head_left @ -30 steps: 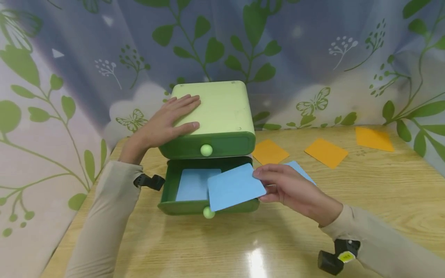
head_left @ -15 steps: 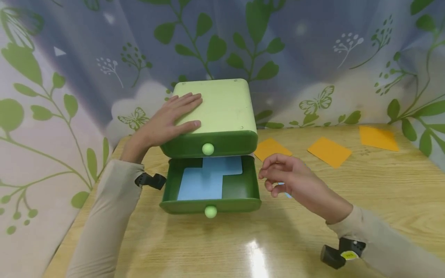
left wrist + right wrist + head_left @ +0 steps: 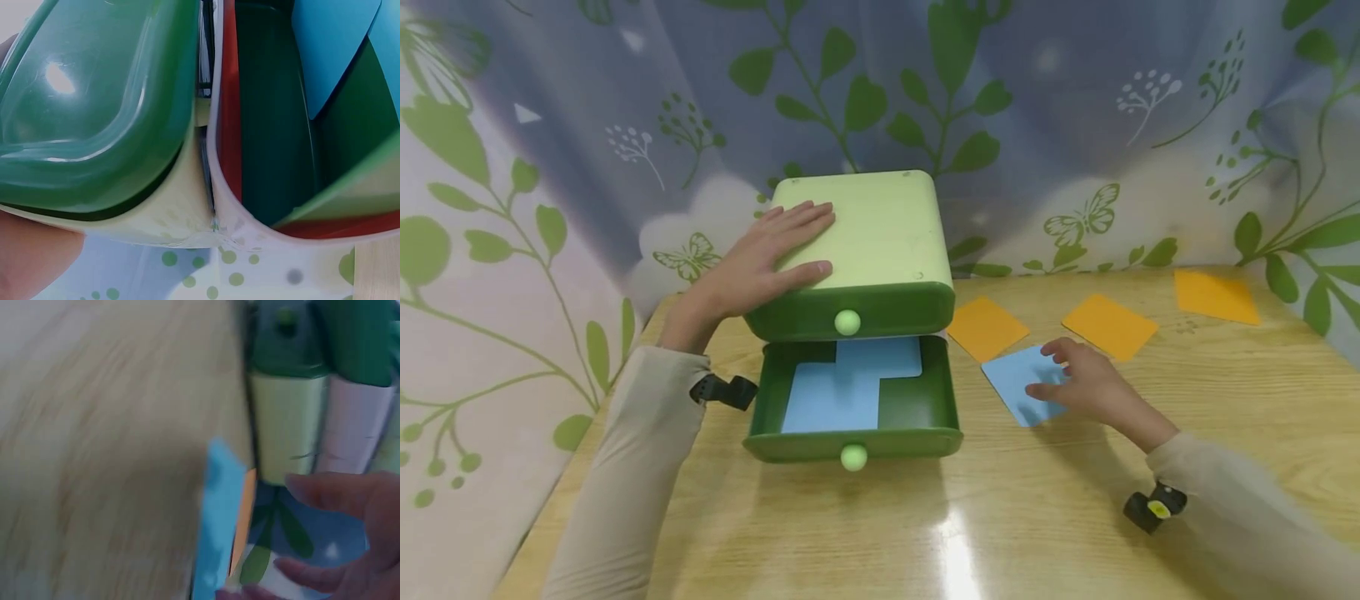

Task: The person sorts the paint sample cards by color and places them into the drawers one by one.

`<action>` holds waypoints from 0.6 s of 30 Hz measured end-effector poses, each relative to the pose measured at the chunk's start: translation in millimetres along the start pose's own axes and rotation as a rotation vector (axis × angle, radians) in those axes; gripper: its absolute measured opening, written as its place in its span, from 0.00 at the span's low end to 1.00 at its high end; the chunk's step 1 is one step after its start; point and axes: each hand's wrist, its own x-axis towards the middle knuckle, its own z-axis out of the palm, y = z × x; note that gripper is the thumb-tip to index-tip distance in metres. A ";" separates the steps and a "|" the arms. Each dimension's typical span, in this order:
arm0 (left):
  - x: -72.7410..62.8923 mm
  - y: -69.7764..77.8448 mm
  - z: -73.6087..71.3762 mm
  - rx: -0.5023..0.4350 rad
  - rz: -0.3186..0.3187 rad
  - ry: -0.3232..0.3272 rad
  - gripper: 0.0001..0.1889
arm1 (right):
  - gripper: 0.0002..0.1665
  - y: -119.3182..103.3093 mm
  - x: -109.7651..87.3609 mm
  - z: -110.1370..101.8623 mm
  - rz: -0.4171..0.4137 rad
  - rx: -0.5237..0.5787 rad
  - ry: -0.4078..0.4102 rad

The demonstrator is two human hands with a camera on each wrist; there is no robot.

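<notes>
While resting the left hand (image 3: 760, 268) flat on the drawer box (image 3: 883, 233), with two blue cards (image 3: 831, 404) in its pulled-out lower drawer (image 3: 898, 446), holds over a third blue card (image 3: 1015, 383) on the worktop (image 3: 1037, 517) the right hand (image 3: 1093, 387), with fingers wide apart.

Pale-green box (image 3: 880, 237) under my left hand (image 3: 763, 260), lower drawer (image 3: 917, 445) out, blue cards (image 3: 831, 402) inside; loose card (image 3: 1013, 379) flat beneath my right hand (image 3: 1090, 387).
</notes>
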 end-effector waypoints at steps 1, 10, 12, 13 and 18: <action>0.0 0.4 -0.2 -0.001 -0.001 -0.001 0.44 | 0.43 1.5 1.4 1.4 0.010 -0.044 -0.001; 0.2 1.4 0.0 -0.005 -0.004 -0.006 0.43 | 0.62 5.0 10.6 11.2 0.152 -0.299 -0.005; 0.1 1.4 0.8 -0.005 -0.004 -0.010 0.43 | 0.63 7.4 10.2 11.9 0.157 -0.320 0.008; 0.0 1.4 1.1 -0.007 -0.005 -0.012 0.43 | 0.63 8.9 9.8 11.6 0.156 -0.325 0.014; 0.5 1.8 0.4 0.007 -0.004 -0.026 0.43 | 0.63 14.8 6.1 6.8 0.126 -0.350 0.018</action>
